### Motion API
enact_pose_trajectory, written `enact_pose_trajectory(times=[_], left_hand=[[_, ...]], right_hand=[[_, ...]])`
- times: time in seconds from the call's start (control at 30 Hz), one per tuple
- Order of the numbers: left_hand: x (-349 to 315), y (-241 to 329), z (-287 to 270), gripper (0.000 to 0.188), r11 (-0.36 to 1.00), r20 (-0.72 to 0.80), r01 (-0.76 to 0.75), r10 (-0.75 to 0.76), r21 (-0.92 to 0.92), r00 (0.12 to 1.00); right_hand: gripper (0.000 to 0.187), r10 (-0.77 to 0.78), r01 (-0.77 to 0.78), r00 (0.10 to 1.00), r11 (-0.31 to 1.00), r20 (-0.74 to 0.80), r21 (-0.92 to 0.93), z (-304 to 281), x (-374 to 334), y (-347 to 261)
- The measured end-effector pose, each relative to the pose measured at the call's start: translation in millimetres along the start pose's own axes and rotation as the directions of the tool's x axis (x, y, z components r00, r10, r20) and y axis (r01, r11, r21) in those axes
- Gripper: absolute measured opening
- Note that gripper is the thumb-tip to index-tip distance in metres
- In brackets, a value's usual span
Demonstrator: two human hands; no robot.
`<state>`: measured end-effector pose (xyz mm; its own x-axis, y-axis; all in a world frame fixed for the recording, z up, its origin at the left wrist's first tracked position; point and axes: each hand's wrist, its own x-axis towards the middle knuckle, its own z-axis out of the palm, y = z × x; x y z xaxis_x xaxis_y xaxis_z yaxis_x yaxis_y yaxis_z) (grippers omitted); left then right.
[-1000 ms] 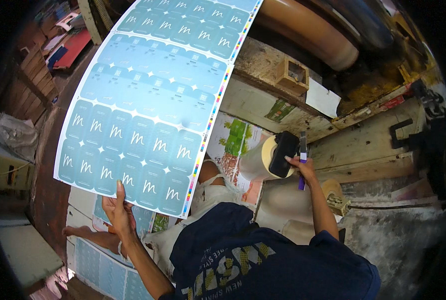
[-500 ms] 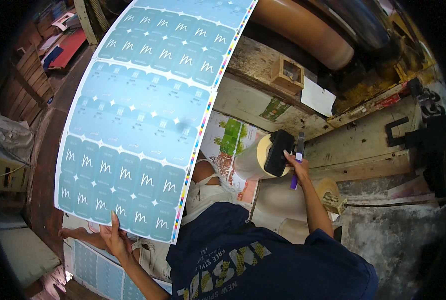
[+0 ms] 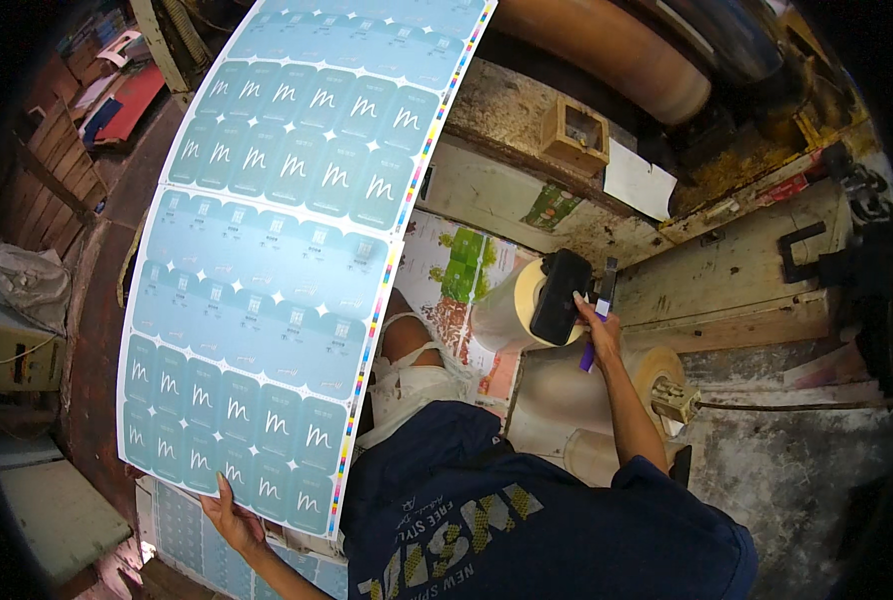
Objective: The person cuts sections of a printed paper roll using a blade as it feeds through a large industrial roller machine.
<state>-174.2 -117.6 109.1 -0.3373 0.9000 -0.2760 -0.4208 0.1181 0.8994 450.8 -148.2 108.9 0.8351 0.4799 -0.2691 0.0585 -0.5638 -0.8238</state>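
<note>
The left hand (image 3: 232, 518) is pinching the near edge of a long printed sheet (image 3: 267, 308), its thumb lying on the printed face and its other fingers going out of sight underneath. The sheet is stretching from that hand toward the far side, curving slightly, and is showing bands of teal and pale blue panels, with a strip of small colour patches running down its right edge. Farther right, the right hand (image 3: 601, 330) is grasping a cutter (image 3: 589, 356) with a purple handle, its grey end pointing to the far side; a fingertip is also reaching the right edge of a black, phone-like object (image 3: 562, 297). That object is resting against the end of a thick film roll (image 3: 499, 308), while more clear rolls (image 3: 557, 393) are lying just nearer. Other printed sheets (image 3: 192, 530) are showing below the left hand, at the near left. Beyond the film roll, an open wooden box (image 3: 577, 137) is sitting on a stained ledge beside a white paper (image 3: 639, 184), and a large brown roller (image 3: 617, 60) is spanning the far right.
</note>
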Motion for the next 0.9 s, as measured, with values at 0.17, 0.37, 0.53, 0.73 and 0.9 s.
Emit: enact_pose_trajectory(times=[0.17, 0.37, 0.53, 0.73, 0.9], left_hand=[[-8.7, 0.0, -26.4, 0.051, 0.999, -0.028, 0.009, -0.008, 0.036, 1.0], [-20.3, 4.2, -55.6, 0.051, 0.996, -0.076, 0.012, -0.005, 0.092, 0.997], [-28.7, -1.1, -79.3, 0.05, 0.996, -0.124, 0.031, -0.02, 0.088, 0.992], [-36.6, -13.5, -111.2, 0.051, 0.996, -0.142, 0.056, -0.046, 0.071, 0.989], [-54.7, -12.0, -113.5, 0.052, 0.994, -0.123, 0.06, -0.048, 0.089, 0.991]], right_hand=[[0.048, -0.077, 0.077, 0.997, 0.997, 0.014, 0.022, -0.7, 2.2, 4.0], [0.044, -0.051, 0.052, 0.998, 0.998, -0.024, 0.037, -0.1, 9.1, 9.1], [0.044, -0.052, 0.054, 0.999, 0.992, -0.017, 0.114, 4.6, 10.3, 5.7], [0.043, -0.134, 0.133, 0.99, 0.991, -0.035, -0.006, 1.4, 15.1, 12.8], [0.052, -0.093, 0.108, 0.98, 0.991, -0.173, 0.078, -8.4, 23.7, 13.7]])
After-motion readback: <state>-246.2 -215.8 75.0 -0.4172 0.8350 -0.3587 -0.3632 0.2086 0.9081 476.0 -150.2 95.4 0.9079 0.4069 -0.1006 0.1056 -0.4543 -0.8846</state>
